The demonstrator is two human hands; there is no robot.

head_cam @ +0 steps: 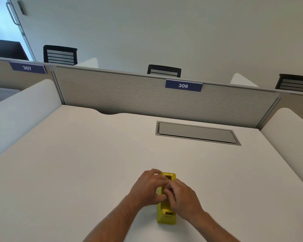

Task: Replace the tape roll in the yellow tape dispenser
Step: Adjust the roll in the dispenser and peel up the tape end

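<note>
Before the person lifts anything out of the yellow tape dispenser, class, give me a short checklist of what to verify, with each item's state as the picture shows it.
1. Yellow tape dispenser stands on the white desk: ok.
2. Left hand steadies the dispenser's side: ok.
3. Right hand fingers curled at the middle of the dispenser: ok.
4. Tape roll gripped or seated: cannot tell, the hands hide it.
5. Cutter end near the person uncovered by the hands: ok.
6. Replacement roll within view: not ok, none visible on the desk.

White desk (77, 163); yellow tape dispenser (165, 215) on it, grey cable hatch (197, 132) inset.
</note>
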